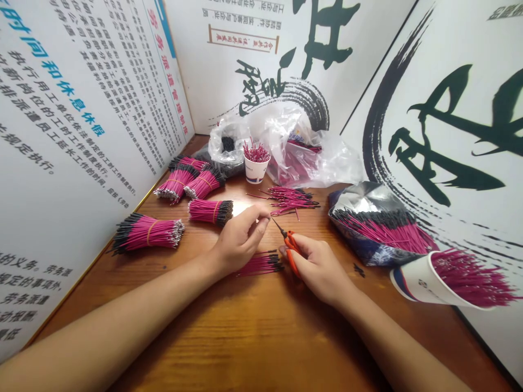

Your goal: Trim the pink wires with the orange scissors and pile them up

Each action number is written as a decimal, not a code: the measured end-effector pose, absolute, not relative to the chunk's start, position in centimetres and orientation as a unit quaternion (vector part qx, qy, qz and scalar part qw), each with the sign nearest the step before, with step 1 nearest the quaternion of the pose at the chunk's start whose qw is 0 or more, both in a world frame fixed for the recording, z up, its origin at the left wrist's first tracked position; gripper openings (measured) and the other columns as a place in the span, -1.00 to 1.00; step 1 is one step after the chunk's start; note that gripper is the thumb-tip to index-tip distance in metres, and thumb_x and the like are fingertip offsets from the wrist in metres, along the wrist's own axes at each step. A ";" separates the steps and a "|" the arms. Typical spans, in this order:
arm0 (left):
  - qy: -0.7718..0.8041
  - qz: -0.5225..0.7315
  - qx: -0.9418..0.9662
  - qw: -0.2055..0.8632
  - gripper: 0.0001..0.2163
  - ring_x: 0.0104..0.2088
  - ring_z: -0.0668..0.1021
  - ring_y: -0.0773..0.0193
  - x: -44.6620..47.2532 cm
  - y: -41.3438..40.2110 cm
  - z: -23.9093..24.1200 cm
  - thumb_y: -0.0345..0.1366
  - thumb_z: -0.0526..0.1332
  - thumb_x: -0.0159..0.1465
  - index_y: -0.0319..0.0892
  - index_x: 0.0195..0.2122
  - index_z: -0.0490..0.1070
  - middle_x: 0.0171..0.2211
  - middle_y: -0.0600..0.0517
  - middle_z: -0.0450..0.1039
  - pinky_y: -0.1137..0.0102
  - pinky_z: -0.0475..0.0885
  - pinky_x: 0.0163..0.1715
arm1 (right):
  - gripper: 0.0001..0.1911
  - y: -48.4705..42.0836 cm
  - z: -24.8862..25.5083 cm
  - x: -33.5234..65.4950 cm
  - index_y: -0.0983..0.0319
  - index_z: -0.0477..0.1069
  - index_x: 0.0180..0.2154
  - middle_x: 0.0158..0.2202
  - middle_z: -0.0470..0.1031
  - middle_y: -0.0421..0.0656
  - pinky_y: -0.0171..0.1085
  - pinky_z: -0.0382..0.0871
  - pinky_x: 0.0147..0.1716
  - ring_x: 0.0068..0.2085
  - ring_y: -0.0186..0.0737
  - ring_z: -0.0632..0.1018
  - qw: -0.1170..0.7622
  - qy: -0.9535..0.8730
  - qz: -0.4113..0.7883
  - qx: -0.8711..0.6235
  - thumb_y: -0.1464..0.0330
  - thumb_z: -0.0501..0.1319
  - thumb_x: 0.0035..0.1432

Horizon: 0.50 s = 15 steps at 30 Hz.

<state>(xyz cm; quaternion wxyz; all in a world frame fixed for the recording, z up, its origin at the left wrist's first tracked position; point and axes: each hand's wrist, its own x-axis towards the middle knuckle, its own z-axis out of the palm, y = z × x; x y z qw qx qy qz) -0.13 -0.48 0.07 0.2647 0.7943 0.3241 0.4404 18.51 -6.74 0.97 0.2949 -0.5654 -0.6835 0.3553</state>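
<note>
While the right hand (322, 267) holds orange-handled scissors (291, 239) over the wooden tabletop (253, 337), blades pointing up and left, a row of pink wires (257, 265) with black ends lies flat between it and the left hand (239, 239). Right grip: thumb and fingers wrapped about the handles. Left grip: thumb and finger pinched together near the blade tip; what sits between them, too small to tell.

Near right: paper cup (412, 280) full of pink wires, mouth toward the right; leaning or lying, cannot tell. Small black bits (359, 270) between cup and right hand. Near left: banded bundle (153, 233), silver tips facing right. Second bundle (208, 211) just beyond the left hand.

Farther right: blue bag (368, 255), silvery inside, holding black-ended wires. Loose pile (288, 198) past the scissors' tip. Left rear: several banded bundles (180, 179) heaped together. Upright cup (256, 172) of wires, center rear. Clear plastic bag (335, 160) behind, pink contents. Farthest: white printed panels (212, 98).
</note>
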 end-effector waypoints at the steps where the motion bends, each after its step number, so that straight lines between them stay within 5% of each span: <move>1: 0.325 0.439 0.795 0.264 -0.87 -0.39 0.40 0.36 -0.1 -0.5 0.1 -0.37 0.02 0.38 -0.18 -0.22 0.34 -0.38 0.07 0.38 0.46 0.32 -0.32 | -0.69 -6.7 0.9 18.5 0.20 0.19 -0.51 -0.58 0.23 -0.30 -0.36 0.06 -0.53 -0.51 -0.35 0.27 0.296 -0.682 0.357 -0.566 0.28 0.10 0.28; 15: 0.326 0.430 0.798 0.267 -0.85 -0.39 0.41 0.35 -0.1 -0.5 0.2 -0.35 0.00 0.39 -0.18 -0.26 0.33 -0.41 0.07 0.37 0.44 0.32 -0.33 | -0.73 -6.7 1.0 18.5 0.20 0.20 -0.51 -0.59 0.26 -0.30 -0.36 0.07 -0.52 -0.52 -0.35 0.28 0.290 -0.694 0.345 -0.562 0.32 0.11 0.24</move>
